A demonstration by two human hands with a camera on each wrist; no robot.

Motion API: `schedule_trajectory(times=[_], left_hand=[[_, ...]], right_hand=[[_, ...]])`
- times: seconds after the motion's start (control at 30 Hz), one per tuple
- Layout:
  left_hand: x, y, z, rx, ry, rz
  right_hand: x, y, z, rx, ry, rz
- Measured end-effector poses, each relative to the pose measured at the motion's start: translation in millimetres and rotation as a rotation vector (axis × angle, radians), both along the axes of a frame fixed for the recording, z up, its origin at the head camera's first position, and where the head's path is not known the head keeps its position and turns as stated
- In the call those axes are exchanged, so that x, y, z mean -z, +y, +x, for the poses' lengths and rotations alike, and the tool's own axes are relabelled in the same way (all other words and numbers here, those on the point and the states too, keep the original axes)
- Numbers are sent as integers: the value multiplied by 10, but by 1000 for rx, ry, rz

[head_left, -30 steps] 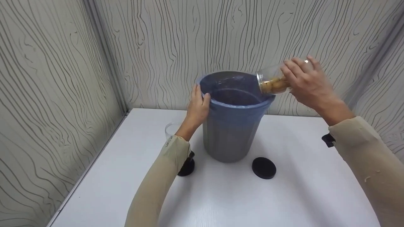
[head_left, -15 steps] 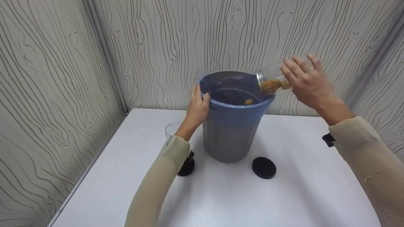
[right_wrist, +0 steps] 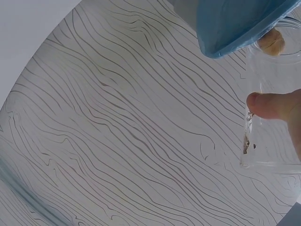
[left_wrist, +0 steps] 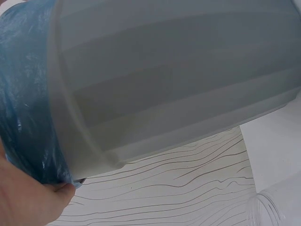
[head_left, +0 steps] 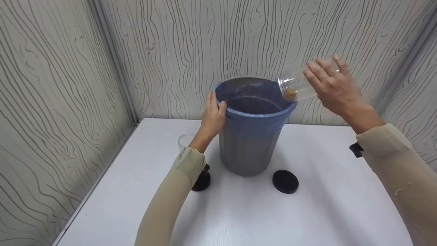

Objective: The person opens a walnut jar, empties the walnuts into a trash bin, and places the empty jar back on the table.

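A grey trash can [head_left: 247, 150] lined with a blue plastic bag [head_left: 261, 123] stands upright on the table. My left hand [head_left: 213, 118] grips its rim at the left; in the left wrist view the thumb [left_wrist: 59, 197] lies at the bag's folded edge. With my right hand [head_left: 336, 87] I hold a clear jar [head_left: 300, 82] tipped sideways, its mouth at the can's right rim. One yellow-brown lump [head_left: 291, 94] sits just inside the mouth, also visible in the right wrist view. Dark crumbs [right_wrist: 247, 141] cling to the jar's wall. The can's bottom is hidden inside.
A black round lid [head_left: 285, 181] lies on the white table [head_left: 245, 215] in front of the can. Another black disc [head_left: 202, 182] and a clear container [head_left: 184, 139] are partly behind my left forearm. Patterned walls [head_left: 191, 51] enclose the back and sides.
Several lumps have slid out of the jar into the can, one seen falling half a second ago. My right hand has raised the jar's base slightly; my left hand stays at the rim.
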State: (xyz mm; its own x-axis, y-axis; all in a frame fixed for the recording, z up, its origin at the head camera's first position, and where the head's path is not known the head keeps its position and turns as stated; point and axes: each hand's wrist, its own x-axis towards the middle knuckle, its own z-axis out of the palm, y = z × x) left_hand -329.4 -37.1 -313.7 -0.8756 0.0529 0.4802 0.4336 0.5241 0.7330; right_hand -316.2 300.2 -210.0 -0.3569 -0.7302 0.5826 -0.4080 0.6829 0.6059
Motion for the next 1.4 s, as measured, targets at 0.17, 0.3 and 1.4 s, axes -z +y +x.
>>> schedule_trajectory(times=[0.17,0.3,1.4], left_hand=[[2,-3,-1,-3,-3,1],[-2,-2,7,-6,-13,-1],[3,8,-9,-5,-13,14]], right_hand=[[-4,-14,-11,8,-3,27],[-12,-27,-14,4,-9,42],[-92,-106,9,49,-37,152]])
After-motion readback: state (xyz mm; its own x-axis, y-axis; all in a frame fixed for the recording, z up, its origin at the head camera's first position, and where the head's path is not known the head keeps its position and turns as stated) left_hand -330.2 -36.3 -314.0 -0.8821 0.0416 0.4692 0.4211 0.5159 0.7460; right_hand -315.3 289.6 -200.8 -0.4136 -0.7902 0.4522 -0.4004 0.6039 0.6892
